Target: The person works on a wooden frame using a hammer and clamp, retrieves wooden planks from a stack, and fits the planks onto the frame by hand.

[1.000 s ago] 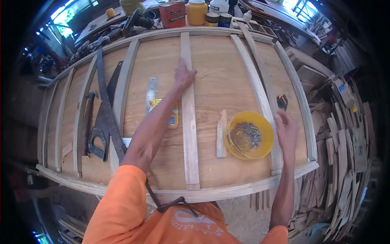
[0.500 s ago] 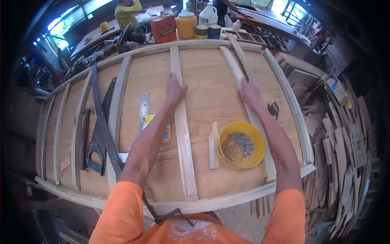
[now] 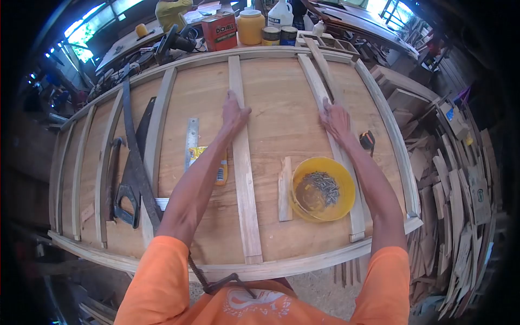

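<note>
My left hand (image 3: 235,115) is closed over the middle wooden slat (image 3: 245,189) of a large plywood-backed frame, thumb at its right edge. To the right, my right hand (image 3: 337,120) grips another slat (image 3: 314,81), fingers curled at its left side. A loose thin wooden strip (image 3: 323,64) lies at an angle beside that slat and runs up to the right hand. Below the hand, a yellow tub (image 3: 351,189) holds many nails (image 3: 323,187). A short wood offcut (image 3: 285,189) lies left of the tub, and a tape measure (image 3: 366,142) is right of my forearm.
A handsaw (image 3: 127,203), a long dark metal bar (image 3: 132,135) and a hammer (image 3: 112,173) lie on the left. A steel ruler (image 3: 192,138) and yellow packet (image 3: 200,155) sit nearer. Behind stand a red can (image 3: 220,32) and jugs. Stacked offcuts (image 3: 460,184) fill the right. A person (image 3: 172,13) is beyond.
The view has tilted slightly, so the frame and tub sit a little higher. My right hand has turned a little on its slat; the left stays on the middle slat.
</note>
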A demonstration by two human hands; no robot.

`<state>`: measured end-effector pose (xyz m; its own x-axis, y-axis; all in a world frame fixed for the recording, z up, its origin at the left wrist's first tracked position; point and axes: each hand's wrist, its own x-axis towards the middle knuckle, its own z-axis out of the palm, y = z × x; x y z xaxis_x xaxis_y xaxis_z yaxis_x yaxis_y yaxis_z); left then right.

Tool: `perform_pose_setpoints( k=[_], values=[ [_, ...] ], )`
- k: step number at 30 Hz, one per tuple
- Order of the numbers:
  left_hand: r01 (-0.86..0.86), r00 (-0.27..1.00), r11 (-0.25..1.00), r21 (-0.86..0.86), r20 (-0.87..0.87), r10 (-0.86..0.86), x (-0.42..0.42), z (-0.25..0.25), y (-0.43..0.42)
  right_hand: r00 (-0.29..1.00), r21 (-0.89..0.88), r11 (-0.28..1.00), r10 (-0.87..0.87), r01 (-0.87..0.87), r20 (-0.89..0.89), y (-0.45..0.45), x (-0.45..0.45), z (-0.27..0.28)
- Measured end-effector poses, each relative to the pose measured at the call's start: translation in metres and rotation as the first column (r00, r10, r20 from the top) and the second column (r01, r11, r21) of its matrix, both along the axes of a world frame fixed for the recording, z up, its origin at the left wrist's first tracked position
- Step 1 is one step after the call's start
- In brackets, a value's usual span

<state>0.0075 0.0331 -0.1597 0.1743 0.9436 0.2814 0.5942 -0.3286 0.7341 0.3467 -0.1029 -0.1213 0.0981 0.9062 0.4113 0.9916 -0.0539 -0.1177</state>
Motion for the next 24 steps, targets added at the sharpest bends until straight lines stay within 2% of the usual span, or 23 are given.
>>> perform_pose_setpoints(
  k=[4, 6, 10, 16, 18, 19, 20, 21, 23, 24],
  values=[
    [0.01, 1.0, 0.997, -0.079, 0.028, -0.008, 0.0, 0.001, -0.002, 1.0, -0.036, 0.999, -0.002, 0.001, -0.012, 0.003, -0.009, 0.004],
    [-0.002, 0.999, 1.0, 0.007, 0.033, 0.002, 0.001, -0.002, -0.003, 1.0, 0.014, 1.0, -0.02, 0.021, -0.007, 0.005, -0.014, 0.001],
    [-0.005, 1.0, 1.0, -0.02, 0.017, 0.005, 0.001, 0.003, -0.003, 1.0, 0.013, 1.0, -0.009, 0.009, -0.009, 0.005, -0.018, 0.003],
    [-0.021, 0.999, 0.999, 0.041, 0.045, 0.019, 0.001, 0.002, -0.006, 0.997, 0.006, 1.0, -0.008, 0.009, -0.072, 0.012, -0.011, -0.002],
    [0.05, 0.997, 0.996, -0.068, 0.061, -0.045, -0.004, 0.006, -0.006, 0.998, -0.035, 0.997, -0.062, 0.061, -0.022, 0.02, -0.004, -0.001],
    [0.027, 0.998, 0.997, -0.076, 0.053, -0.023, -0.004, 0.001, -0.005, 0.997, -0.086, 0.995, -0.054, 0.049, -0.061, 0.02, 0.001, -0.002],
    [-0.023, 0.998, 0.999, 0.036, 0.058, 0.021, 0.0, -0.006, -0.003, 0.994, -0.144, 0.989, -0.033, 0.018, -0.104, 0.022, 0.003, -0.002],
    [-0.071, 0.996, 0.987, 0.145, 0.06, 0.063, 0.0, -0.014, -0.003, 0.997, -0.177, 0.984, -0.036, 0.024, -0.066, 0.021, 0.001, 0.0],
    [-0.046, 0.997, 0.995, 0.087, 0.07, 0.04, -0.001, -0.005, -0.004, 0.999, -0.21, 0.977, -0.025, 0.018, -0.032, 0.02, -0.001, 0.011],
    [-0.057, 0.997, 0.995, 0.078, 0.061, 0.052, -0.001, -0.003, -0.003, 0.997, -0.134, 0.991, -0.039, 0.03, -0.062, 0.017, -0.001, 0.015]
  ],
)
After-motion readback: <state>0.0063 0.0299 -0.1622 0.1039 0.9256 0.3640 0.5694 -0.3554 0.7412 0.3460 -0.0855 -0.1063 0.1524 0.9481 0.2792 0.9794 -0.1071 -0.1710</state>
